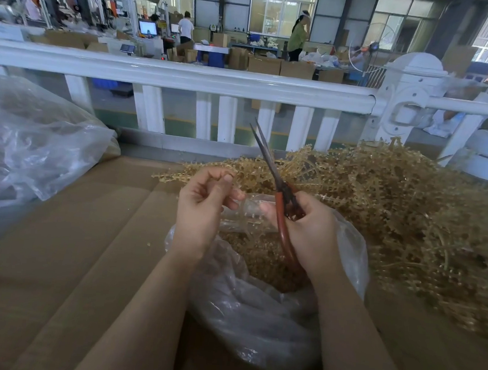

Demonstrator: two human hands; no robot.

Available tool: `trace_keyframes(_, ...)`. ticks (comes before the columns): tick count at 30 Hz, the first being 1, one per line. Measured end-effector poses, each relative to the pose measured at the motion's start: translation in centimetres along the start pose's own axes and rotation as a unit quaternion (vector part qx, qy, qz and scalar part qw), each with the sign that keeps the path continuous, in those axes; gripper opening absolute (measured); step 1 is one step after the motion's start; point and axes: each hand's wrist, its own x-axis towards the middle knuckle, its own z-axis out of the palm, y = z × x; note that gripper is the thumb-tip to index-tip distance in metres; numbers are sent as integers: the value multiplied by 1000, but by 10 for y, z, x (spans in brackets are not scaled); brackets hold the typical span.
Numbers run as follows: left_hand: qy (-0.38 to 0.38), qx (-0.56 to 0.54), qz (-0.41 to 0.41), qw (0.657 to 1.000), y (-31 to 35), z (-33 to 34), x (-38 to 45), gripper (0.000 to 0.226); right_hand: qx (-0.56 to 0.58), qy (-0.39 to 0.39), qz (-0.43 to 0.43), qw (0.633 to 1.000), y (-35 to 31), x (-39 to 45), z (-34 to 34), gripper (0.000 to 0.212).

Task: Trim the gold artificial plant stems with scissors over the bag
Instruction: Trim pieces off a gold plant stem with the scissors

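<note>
No text, brand or number can be read anywhere in this view. A small yellow sign (pixel 213 26) hangs on the far wall, and a lit monitor (pixel 147 27) stands among the machines at the back, but what is on either is too small and blurred to make out. The cardboard boxes (pixel 281 66) beyond the white railing (pixel 187 76) show no legible print.
</note>
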Motion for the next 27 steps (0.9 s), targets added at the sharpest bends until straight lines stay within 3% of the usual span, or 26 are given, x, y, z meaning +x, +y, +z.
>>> trace_keyframes(3,-22,5,-5,1000,-2,0,0,8,63,-33,25,997,-1,1,2,13)
trace_keyframes(9,-67,4,-6,998,-4,3,-2,4,65,-78,87,991,-1,3,6,5)
trace_keyframes(14,-36,-44,-97,994,0,-1,0,51,166,-6,116,979,1,6,2,10)
trace_keyframes(18,-87,-39,-209,973,1,0,-2,81,293,26,92,951,7,6,-4,25)
trace_keyframes(23,-232,4,-248,940,0,4,-7,51,362,13,56,930,-4,3,-5,24)
trace_keyframes(27,-238,-19,-216,947,2,6,-9,32,352,11,47,935,-1,3,-3,20)
